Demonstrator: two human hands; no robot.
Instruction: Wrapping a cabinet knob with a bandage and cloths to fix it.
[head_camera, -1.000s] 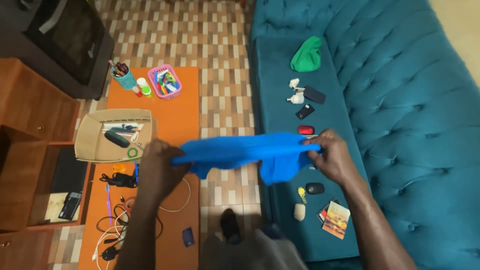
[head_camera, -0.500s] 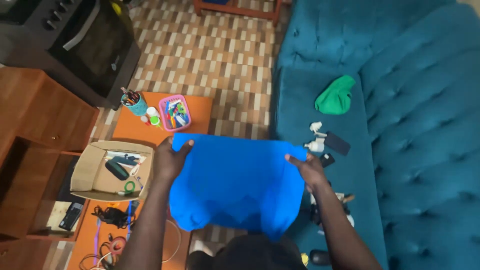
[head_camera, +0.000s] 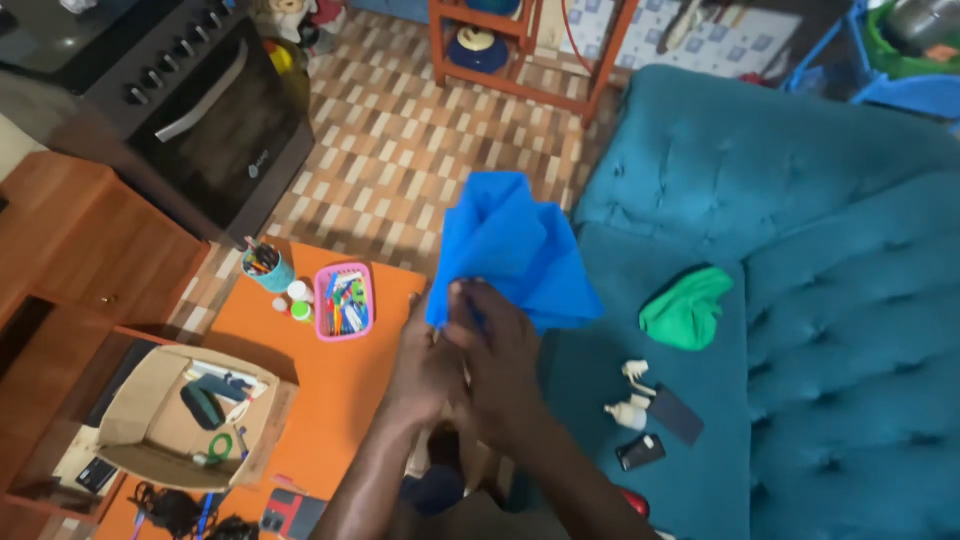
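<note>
Blue cloth (head_camera: 510, 250) rises bunched above both hands, held up over the edge between the orange table (head_camera: 340, 390) and the teal sofa (head_camera: 800, 300). Right hand (head_camera: 500, 355) grips its lower edge, fingers clenched on the fabric. Left hand (head_camera: 425, 365) presses against the right, also pinching the cloth's bottom.

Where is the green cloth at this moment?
In the head view, the green cloth lies bunched on the teal sofa seat, right of the blue cloth and above the small white figures.
</note>
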